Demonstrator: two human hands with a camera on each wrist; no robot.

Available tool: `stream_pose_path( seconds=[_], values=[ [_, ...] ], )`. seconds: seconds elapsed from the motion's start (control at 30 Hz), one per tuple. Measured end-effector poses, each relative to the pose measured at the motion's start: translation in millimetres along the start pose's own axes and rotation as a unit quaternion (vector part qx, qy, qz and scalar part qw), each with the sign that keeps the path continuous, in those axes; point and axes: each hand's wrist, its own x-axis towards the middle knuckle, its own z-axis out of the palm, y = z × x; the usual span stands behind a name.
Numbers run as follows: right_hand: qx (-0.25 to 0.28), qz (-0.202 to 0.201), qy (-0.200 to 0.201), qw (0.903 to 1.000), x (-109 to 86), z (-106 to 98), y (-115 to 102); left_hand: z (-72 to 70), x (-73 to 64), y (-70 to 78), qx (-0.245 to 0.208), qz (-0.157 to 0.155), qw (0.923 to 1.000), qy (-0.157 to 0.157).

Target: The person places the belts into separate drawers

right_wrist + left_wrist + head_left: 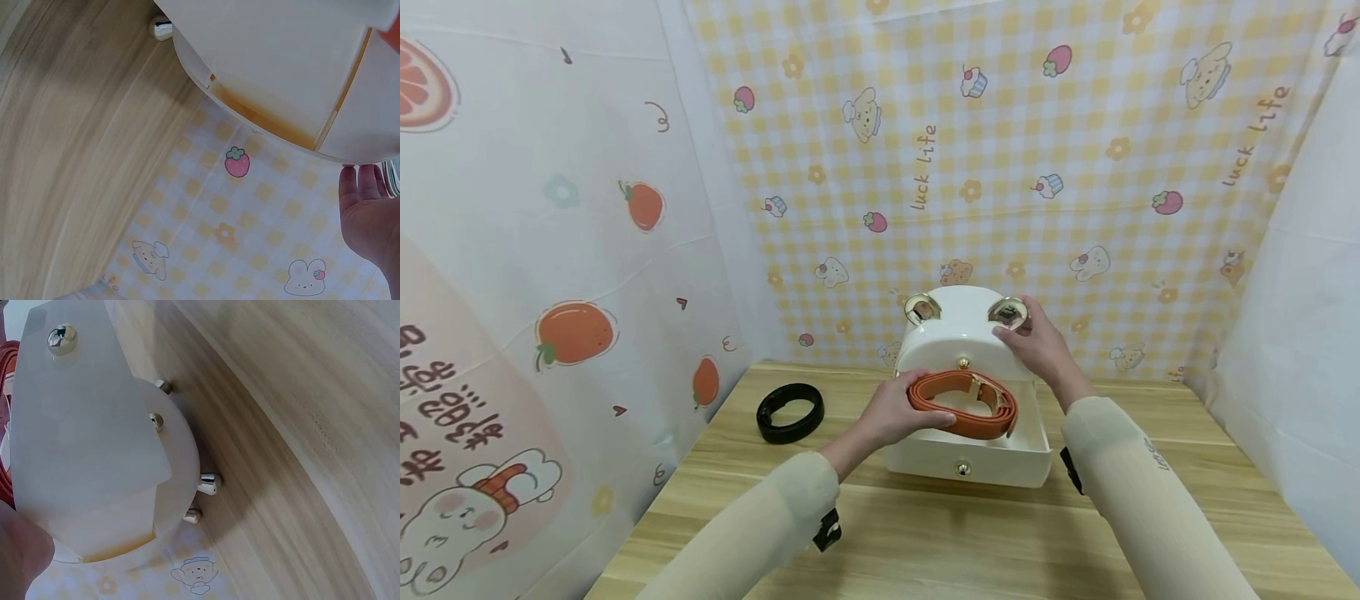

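My left hand (897, 408) grips a coiled orange belt (973, 425) with a gold buckle, thumb in front. The belt is above the pulled-out lower drawer (1000, 468) of a white drawer box (966, 321). In the left wrist view the belt (6, 484) shows only at the left edge, beside the drawer front (81, 425). My right hand (1040, 337) holds the box at its right gold ear (1008, 312), thumb in front and fingers behind. Those fingers (369, 181) touch the back of the box in the right wrist view.
A coiled black belt (790, 433) lies on the wooden table (940, 542), left of the box. The left gold ear (922, 309) tops the box's other side. Behind stands a yellow checked cloth (1000, 167); printed white cloth (587, 250) hangs at the left.
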Motion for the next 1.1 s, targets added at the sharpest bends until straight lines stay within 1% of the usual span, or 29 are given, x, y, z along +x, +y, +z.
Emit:
stream_pose_path(
  seconds=[0.27,0.5,0.67,0.87,0.93,1.1],
  values=[
    [-0.001,-0.002,0.002,1.0000,-0.4,0,-1,-2.2,6.0,0.8,0.012,0.001,0.9990,-0.044],
    [0.001,0.002,-0.005,1.0000,-0.5,0,1,-1.9,13.2,3.3,0.027,0.003,0.9980,-0.058],
    [0.001,-0.003,-0.002,1.0000,-1.5,-1,0,-0.2,18.7,4.0,0.015,0.009,0.9970,-0.076],
    [-0.004,-0.008,0.000,1.0000,-2.3,-1,0,8.9,25.2,5.2,-0.029,0.027,0.9938,-0.104],
    [-0.003,-0.010,0.000,0.9999,-2.1,-1,1,12.6,26.3,5.1,-0.038,0.025,0.9924,-0.114],
    [0.002,-0.014,0.002,0.9999,-1.4,0,0,17.1,26.6,4.8,-0.018,0.002,0.9930,-0.117]
  ],
)
